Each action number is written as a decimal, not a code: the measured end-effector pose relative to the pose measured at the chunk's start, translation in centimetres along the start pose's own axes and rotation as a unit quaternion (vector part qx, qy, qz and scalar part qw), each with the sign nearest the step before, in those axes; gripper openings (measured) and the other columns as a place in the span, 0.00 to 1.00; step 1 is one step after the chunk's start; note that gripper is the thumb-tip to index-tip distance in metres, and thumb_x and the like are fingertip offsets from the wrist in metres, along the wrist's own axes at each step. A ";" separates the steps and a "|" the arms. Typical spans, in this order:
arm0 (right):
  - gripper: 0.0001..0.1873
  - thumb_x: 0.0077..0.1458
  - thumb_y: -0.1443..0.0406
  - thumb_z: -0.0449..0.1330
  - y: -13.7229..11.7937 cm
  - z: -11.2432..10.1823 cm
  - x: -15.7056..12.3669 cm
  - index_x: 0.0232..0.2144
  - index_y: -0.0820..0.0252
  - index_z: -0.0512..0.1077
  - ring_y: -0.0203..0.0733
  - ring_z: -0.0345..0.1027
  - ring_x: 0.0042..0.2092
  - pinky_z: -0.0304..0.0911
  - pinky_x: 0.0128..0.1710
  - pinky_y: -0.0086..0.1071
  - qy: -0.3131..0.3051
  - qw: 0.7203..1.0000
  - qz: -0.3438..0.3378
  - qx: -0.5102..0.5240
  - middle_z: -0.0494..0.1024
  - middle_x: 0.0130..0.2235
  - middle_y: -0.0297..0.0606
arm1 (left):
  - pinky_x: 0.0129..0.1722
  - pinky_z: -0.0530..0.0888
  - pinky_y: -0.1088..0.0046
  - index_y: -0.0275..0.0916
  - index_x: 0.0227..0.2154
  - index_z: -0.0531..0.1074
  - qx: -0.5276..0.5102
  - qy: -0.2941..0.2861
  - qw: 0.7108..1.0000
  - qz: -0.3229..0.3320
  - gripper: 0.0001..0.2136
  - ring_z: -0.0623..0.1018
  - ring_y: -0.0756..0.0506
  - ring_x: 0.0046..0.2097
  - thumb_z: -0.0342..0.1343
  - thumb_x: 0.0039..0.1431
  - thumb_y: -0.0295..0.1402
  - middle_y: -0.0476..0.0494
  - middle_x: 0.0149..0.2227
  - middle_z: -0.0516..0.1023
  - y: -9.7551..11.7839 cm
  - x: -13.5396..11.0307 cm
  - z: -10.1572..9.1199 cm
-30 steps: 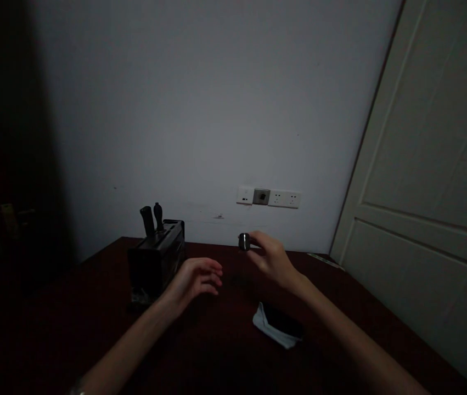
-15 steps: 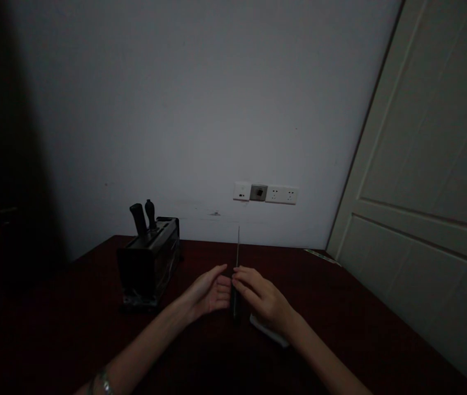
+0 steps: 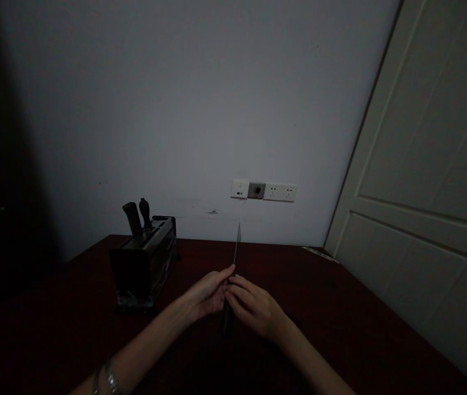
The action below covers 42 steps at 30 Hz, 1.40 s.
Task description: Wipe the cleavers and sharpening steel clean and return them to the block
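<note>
A knife (image 3: 235, 253) stands upright between my hands above the dark red table (image 3: 340, 307), its thin blade pointing up and its dark handle below. My right hand (image 3: 253, 310) is curled round the knife's handle. My left hand (image 3: 208, 293) is pressed against the knife from the left, fingers bent, fingertips touching the blade's base. A black knife block (image 3: 145, 263) with two dark handles sticking out sits to the left of my left hand.
A pale wall with a strip of sockets (image 3: 264, 191) stands behind the table. A cream door (image 3: 422, 181) fills the right side. The left of the room is in deep shadow.
A second ago my right hand held the knife end-on farther out and my left hand hung free. Both hands have come together on the knife, now upright. The white cloth has gone out of sight.
</note>
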State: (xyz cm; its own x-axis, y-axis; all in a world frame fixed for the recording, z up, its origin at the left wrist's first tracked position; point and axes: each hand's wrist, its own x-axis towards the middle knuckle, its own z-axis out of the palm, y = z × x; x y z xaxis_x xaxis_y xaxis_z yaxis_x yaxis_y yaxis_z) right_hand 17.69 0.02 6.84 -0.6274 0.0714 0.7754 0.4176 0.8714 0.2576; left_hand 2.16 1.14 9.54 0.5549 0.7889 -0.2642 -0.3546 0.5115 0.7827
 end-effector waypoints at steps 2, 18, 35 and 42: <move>0.12 0.56 0.71 0.51 -0.1 0.0 0.0 0.40 0.61 0.71 0.44 0.67 0.50 0.65 0.51 0.40 0.010 0.999 -0.026 -0.030 0.77 0.40 0.42 | 0.21 0.63 0.80 0.32 0.23 0.68 0.011 0.011 1.000 0.020 0.14 0.70 0.53 0.21 0.58 0.51 0.40 0.48 0.19 0.71 0.0 0.0 0.1; 0.21 0.57 0.70 0.49 -0.3 -2.9 -0.7 0.53 0.56 0.62 0.47 0.64 0.51 0.59 0.53 0.51 -0.069 0.988 0.019 -0.137 0.72 0.50 0.43 | 0.25 0.67 0.78 0.31 0.23 0.69 0.099 0.017 0.989 0.113 0.16 0.70 0.53 0.24 0.59 0.48 0.43 0.48 0.22 0.69 -0.5 1.1 -1.1; 0.16 0.53 0.60 0.56 0.4 -1.5 -11.7 0.44 0.57 0.68 0.47 0.68 0.45 0.66 0.45 0.41 -0.229 0.917 0.324 0.036 0.73 0.44 0.43 | 0.12 0.48 0.83 0.33 0.23 0.63 -0.083 -0.083 0.992 0.051 0.19 0.52 0.58 0.14 0.40 0.60 0.42 0.53 0.19 0.55 -2.2 2.7 -4.9; 0.17 0.55 0.63 0.53 -0.2 -0.6 -12.6 0.48 0.60 0.68 0.46 0.65 0.50 0.61 0.50 0.40 -0.260 0.895 0.361 0.042 0.71 0.48 0.45 | 0.10 0.47 0.84 0.33 0.22 0.61 -0.128 -0.206 0.968 0.061 0.15 0.47 0.59 0.14 0.48 0.55 0.42 0.56 0.18 0.53 -3.6 3.5 -7.0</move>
State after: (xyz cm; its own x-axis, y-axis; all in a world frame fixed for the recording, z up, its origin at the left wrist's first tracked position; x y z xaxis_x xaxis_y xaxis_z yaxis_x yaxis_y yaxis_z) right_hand 25.96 -1.33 -2.65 -0.4438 0.8275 0.3439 0.8003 0.5387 -0.2632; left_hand 0.17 4.46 1.85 0.7313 0.6729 0.1112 -0.5828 0.5320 0.6142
